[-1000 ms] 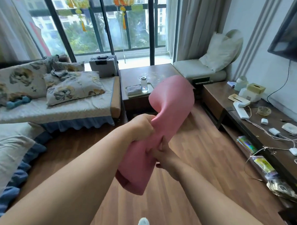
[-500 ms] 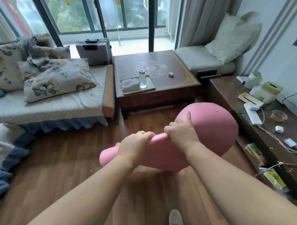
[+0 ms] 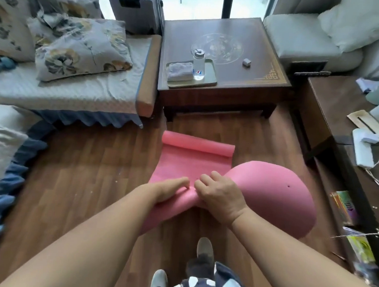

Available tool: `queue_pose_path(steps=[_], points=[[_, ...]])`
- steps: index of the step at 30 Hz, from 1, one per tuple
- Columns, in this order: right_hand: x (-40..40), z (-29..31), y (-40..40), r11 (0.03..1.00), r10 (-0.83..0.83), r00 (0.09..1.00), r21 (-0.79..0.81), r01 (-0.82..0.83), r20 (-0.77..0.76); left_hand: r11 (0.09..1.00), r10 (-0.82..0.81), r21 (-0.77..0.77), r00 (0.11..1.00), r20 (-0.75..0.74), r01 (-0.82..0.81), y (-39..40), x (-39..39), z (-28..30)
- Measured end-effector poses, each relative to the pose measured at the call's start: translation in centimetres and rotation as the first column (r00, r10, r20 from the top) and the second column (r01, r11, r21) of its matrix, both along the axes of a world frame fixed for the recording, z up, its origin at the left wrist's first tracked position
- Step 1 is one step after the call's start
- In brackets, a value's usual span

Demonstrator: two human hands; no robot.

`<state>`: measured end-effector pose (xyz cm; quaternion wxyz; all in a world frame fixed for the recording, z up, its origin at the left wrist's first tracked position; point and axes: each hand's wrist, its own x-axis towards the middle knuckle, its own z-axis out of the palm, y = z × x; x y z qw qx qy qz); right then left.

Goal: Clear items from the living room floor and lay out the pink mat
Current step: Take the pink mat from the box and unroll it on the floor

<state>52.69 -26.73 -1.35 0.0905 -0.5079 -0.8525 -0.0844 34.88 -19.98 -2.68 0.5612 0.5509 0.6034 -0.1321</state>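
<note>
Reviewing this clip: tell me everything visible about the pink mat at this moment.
The pink mat looks like thin, flexible foam. Its far end lies on the wooden floor, curled into a small roll near the dark coffee table. The near end is bunched between the left hand and right hand, which both grip it, and balloons out rightward. A small dark spot marks that bulge.

The mat (image 3: 190, 164) stretches along the floor (image 3: 80, 178) ahead of both hands, its rolled end just before the low table (image 3: 258, 60). On that table sits a tray (image 3: 209, 71) holding 1 bottle (image 3: 198, 65). Sofa (image 3: 78, 92) left, cabinet (image 3: 336, 109) right.
</note>
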Motion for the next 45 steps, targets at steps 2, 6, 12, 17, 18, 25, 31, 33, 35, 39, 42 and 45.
queue_pose_path(steps=[2,6,12,17,18,25,31,33,35,39,42,45], points=[[0.9,-0.6,0.2,1.0,0.014,1.0,0.004,-0.014,-0.01,0.998,-0.054,-0.008,0.998,0.039,0.055,-0.4,1.2,-1.0],[3.1,-1.7,0.9,0.981,0.039,0.999,-0.189,-0.042,-0.021,0.986,-0.118,0.113,0.992,-0.056,0.123,-0.2,2.5,-2.2],[5.5,-4.2,0.4,0.792,-0.098,0.993,-0.599,0.118,0.066,0.913,-0.163,0.355,0.977,-0.135,0.201,0.9,3.9,-1.1],[5.2,-4.3,0.3,0.799,-0.166,0.975,-0.56,0.221,0.149,0.812,-0.37,0.383,0.896,-0.246,0.44,-2.0,4.1,-0.6],[5.1,-4.1,0.0,0.789,-0.153,0.971,-0.569,0.231,0.182,0.8,-0.361,0.419,0.902,-0.236,0.43,-2.8,3.8,-0.6],[2.9,-2.8,-5.0,0.792,-0.276,0.938,-0.504,0.345,0.208,0.597,-0.443,0.632,0.86,-0.253,0.494,-8.3,0.1,0.4],[-0.1,-1.4,-12.8,0.727,-0.302,0.934,-0.586,0.356,0.193,0.537,-0.371,0.668,0.855,-0.361,0.515,-14.4,-4.8,0.2],[-1.6,-1.5,-16.3,0.735,-0.354,0.925,-0.572,0.365,0.136,0.565,-0.388,0.621,0.839,-0.381,0.543,-17.0,-6.1,0.3],[-2.6,-1.7,-19.5,0.718,-0.408,0.909,-0.583,0.381,0.091,0.57,-0.392,0.563,0.8,-0.455,0.599,-19.3,-7.3,0.1],[-3.6,-2.2,-25.2,0.692,-0.434,0.896,-0.603,0.396,0.091,0.636,-0.375,0.431,0.745,-0.552,0.64,-24.8,-9.7,-0.5],[-4.0,-2.9,-28.1,0.688,-0.424,0.898,-0.602,0.405,0.12,0.674,-0.367,0.401,0.752,-0.547,0.621,-28.8,-10.3,-1.3],[-3.6,-3.4,-30.4,0.7,-0.378,0.911,-0.594,0.397,0.163,0.725,-0.315,0.394,0.781,-0.539,0.565,-32.3,-10.3,-1.6]])
